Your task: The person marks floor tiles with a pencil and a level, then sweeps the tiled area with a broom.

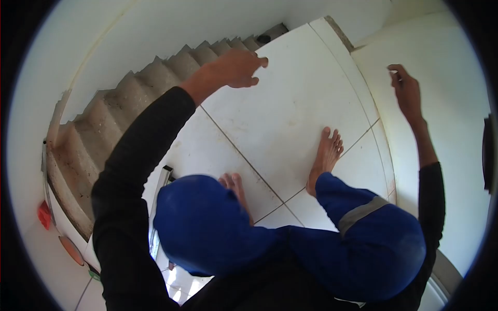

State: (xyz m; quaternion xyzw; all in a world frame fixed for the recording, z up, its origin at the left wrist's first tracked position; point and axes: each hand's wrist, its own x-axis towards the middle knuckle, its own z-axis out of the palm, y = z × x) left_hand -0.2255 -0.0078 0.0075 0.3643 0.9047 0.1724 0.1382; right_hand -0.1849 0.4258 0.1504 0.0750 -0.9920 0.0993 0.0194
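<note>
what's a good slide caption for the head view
Bare feet on white tiles beside stairs, left hand and right hand held out ahead.

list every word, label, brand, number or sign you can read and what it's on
None can be read: no lettering shows on the blue trousers, grey band, black sleeves, floor tiles or steps.
The red item at left is too small to tell.

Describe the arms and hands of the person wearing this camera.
The black fabric left sleeve and matching black fabric right sleeve stop short of the wrists, with no markings visible. The five-fingered left hand and right hand are bare, without gloves.
</note>
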